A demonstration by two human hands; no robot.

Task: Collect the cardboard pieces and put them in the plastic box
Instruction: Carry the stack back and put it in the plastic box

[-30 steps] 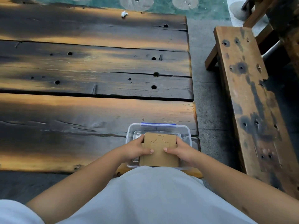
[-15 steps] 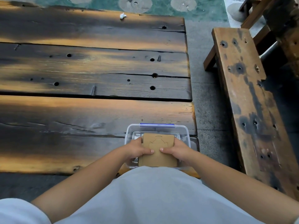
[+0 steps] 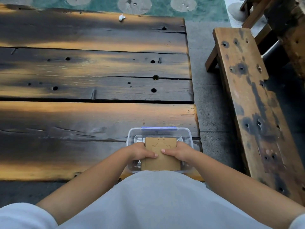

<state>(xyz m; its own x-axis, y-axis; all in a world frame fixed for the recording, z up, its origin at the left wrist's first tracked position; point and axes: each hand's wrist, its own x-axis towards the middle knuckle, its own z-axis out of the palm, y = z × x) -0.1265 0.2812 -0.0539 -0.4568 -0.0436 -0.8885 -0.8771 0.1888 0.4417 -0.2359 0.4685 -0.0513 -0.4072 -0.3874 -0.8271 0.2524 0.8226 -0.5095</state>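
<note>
A clear plastic box [image 3: 159, 131] with a blue strip on its far rim stands at the near right corner of the dark wooden table [image 3: 92, 113]. A brown cardboard piece [image 3: 162, 160] with a cut-out outline on its face is held flat over the box opening. My left hand [image 3: 142, 152] grips its left edge, thumb on top. My right hand [image 3: 179, 151] grips its right edge the same way. The box's inside is mostly hidden by the cardboard.
A small white scrap [image 3: 122, 17] lies at the table's far edge. A worn wooden bench [image 3: 250, 103] runs along the right, with grey paved floor [image 3: 209, 100] between it and the table. More wooden furniture [image 3: 283, 22] stands at the top right.
Both thumbs have slid closer together on the cardboard, and it sits slightly nearer to me over the box. Otherwise nothing has shifted.
</note>
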